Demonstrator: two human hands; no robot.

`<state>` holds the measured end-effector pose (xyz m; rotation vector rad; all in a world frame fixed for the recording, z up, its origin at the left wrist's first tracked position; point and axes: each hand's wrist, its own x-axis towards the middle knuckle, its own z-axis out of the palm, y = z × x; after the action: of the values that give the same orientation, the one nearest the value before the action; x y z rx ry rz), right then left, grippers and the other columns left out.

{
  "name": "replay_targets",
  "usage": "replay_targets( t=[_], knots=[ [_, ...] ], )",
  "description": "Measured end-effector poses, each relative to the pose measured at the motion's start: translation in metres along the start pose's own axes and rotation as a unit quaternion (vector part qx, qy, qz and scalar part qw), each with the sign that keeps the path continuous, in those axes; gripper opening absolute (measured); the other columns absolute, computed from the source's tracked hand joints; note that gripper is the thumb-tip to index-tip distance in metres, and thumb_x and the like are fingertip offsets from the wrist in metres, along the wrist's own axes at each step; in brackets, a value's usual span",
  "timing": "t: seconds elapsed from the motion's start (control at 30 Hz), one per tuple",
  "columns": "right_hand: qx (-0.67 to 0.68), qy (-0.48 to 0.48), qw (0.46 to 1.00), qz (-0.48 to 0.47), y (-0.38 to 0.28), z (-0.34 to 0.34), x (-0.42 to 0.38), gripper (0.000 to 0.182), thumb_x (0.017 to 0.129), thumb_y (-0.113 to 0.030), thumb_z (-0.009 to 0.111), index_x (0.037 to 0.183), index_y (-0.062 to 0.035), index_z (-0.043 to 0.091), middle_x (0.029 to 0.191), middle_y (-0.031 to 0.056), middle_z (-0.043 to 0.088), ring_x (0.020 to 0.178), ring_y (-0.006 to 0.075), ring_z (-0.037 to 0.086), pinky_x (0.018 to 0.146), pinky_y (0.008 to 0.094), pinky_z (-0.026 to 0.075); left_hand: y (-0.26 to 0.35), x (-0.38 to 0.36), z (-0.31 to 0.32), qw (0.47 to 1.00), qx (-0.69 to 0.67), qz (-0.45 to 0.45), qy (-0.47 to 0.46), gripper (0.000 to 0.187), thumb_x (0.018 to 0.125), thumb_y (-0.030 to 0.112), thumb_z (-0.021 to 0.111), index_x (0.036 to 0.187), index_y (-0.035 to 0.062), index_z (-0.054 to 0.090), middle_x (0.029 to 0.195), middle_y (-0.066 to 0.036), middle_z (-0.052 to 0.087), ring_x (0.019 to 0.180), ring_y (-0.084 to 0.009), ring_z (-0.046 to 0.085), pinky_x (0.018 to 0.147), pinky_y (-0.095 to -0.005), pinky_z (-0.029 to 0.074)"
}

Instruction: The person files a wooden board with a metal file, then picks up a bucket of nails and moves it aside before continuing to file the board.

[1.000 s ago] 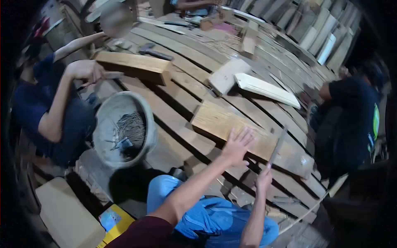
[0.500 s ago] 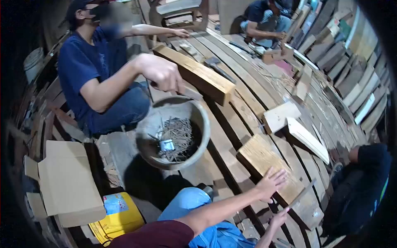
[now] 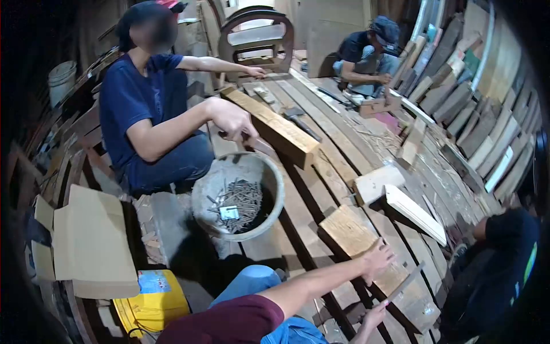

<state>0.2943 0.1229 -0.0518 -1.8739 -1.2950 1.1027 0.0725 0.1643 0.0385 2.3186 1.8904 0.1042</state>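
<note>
My left hand (image 3: 378, 261) lies across a thick wooden block (image 3: 346, 226), fingers bent over its top and thumb down near the edge facing me. Closed round the lower end of a long flat-bladed tool is my right hand (image 3: 375, 314). The blade (image 3: 405, 285) slants up and away over the block's right part; its exact kind cannot be made out. Past the block lie a pale wood piece (image 3: 378, 182) and a white-topped wedge-shaped piece (image 3: 415, 212).
A bucket (image 3: 278, 212) of nail-like pieces stands left of the block. Across from me, a co-worker (image 3: 137, 109) holds a tool beside a long beam (image 3: 269, 123). A hammer (image 3: 301, 123), an open cardboard box (image 3: 94, 241) and a yellow container (image 3: 152, 301) are around. Gaps run between the planks.
My left hand has gone from lying flat with spread fingers to bent over the block. The view has shifted slightly. My right hand still holds the tool over the block.
</note>
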Motion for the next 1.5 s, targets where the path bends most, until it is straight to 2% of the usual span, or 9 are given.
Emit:
replay_targets(
  t=[0.07,0.13,0.27,0.33,0.5,0.53,0.7,0.93,1.5],
  knots=[
    [-0.056,-0.024,0.998,-0.005,0.010,-0.005,0.008,0.067,0.101,-0.057,0.036,0.089,0.0066,0.054,0.063,0.0145,0.053,0.054,0.0291,0.055,0.053,0.0447,0.047,-0.004,-0.003,-0.005,1.000,-0.009,0.020,-0.004,0.128,0.046,0.056,0.087,0.145,-0.0034,0.032,0.140,-0.023,0.041,0.136,-0.0368,0.035,0.109,-0.0656,0.022],
    [-0.070,-0.016,0.994,-0.087,0.043,0.003,0.024,0.063,0.101,-0.056,0.034,0.087,0.0027,0.053,0.055,0.0121,0.051,0.039,0.0216,0.052,0.035,0.0346,0.040,-0.004,-0.015,-0.017,1.000,0.003,0.006,-0.018,0.125,0.047,0.053,0.087,0.144,-0.0044,0.033,0.139,-0.024,0.042,0.134,-0.0380,0.037,0.107,-0.0633,0.028],
    [-0.084,-0.044,0.978,-0.186,0.006,0.018,-0.014,0.054,0.102,-0.048,0.039,0.099,0.0022,0.057,0.069,0.0131,0.060,0.052,0.0213,0.061,0.048,0.0373,0.048,-0.037,-0.039,-0.020,1.000,0.015,-0.015,-0.014,0.121,0.049,0.053,0.087,0.144,0.0006,0.034,0.137,-0.020,0.045,0.129,-0.0387,0.041,0.106,-0.0638,0.028],
    [-0.131,-0.117,0.980,-0.093,-0.039,0.016,-0.042,0.043,0.101,-0.040,0.044,0.110,-0.0010,0.061,0.100,0.0295,0.065,0.099,0.0466,0.062,0.082,0.0501,0.049,-0.054,-0.056,-0.021,0.998,0.035,-0.047,0.009,0.122,0.049,0.054,0.087,0.145,0.0020,0.032,0.135,-0.020,0.047,0.129,-0.0374,0.042,0.104,-0.0613,0.028],
    [-0.209,-0.129,0.953,-0.177,-0.060,0.031,-0.070,0.041,0.101,-0.036,0.043,0.126,-0.0043,0.050,0.089,0.0309,0.065,0.080,0.0496,0.063,0.070,0.0569,0.047,-0.082,-0.087,-0.004,0.993,-0.046,-0.068,0.082,0.127,0.042,0.051,0.090,0.149,0.0125,0.034,0.145,-0.020,0.039,0.138,-0.0372,0.033,0.116,-0.0613,0.014],
    [-0.197,-0.118,0.958,-0.172,-0.059,0.035,-0.076,0.041,0.101,-0.034,0.044,0.131,-0.0056,0.046,0.086,0.0310,0.065,0.076,0.0490,0.063,0.067,0.0567,0.047,-0.078,-0.090,-0.006,0.993,-0.030,-0.094,0.067,0.124,0.051,0.054,0.087,0.151,0.0110,0.027,0.149,-0.016,0.036,0.143,-0.0315,0.026,0.116,-0.0619,0.012],
    [-0.261,-0.091,0.926,-0.258,-0.059,0.040,-0.106,0.058,0.101,-0.021,0.045,0.154,-0.0144,0.023,0.068,0.0231,0.063,0.063,0.0408,0.064,0.056,0.0514,0.048,-0.071,-0.089,-0.010,0.991,-0.013,-0.124,0.042,0.125,0.053,0.055,0.086,0.154,0.0176,0.023,0.154,-0.011,0.030,0.147,-0.0276,0.020,0.118,-0.0573,0.009],
    [-0.187,0.000,0.932,-0.311,-0.071,0.073,-0.107,0.053,0.100,-0.016,0.047,0.150,-0.0095,0.030,0.064,0.0261,0.060,0.056,0.0427,0.062,0.050,0.0518,0.045,-0.072,-0.091,-0.008,0.989,-0.020,-0.137,0.051,0.122,0.055,0.054,0.085,0.154,0.0194,0.023,0.152,-0.011,0.032,0.145,-0.0251,0.023,0.119,-0.0565,0.008],
    [-0.238,-0.034,0.943,-0.229,-0.089,0.066,-0.089,0.051,0.101,-0.021,0.044,0.150,-0.0172,0.031,0.069,0.0290,0.061,0.063,0.0443,0.063,0.054,0.0525,0.046,-0.074,-0.091,-0.007,0.989,-0.011,-0.137,0.059,0.120,0.053,0.056,0.085,0.152,0.0199,0.027,0.150,-0.010,0.036,0.144,-0.0241,0.026,0.118,-0.0562,0.010]
  ],
)
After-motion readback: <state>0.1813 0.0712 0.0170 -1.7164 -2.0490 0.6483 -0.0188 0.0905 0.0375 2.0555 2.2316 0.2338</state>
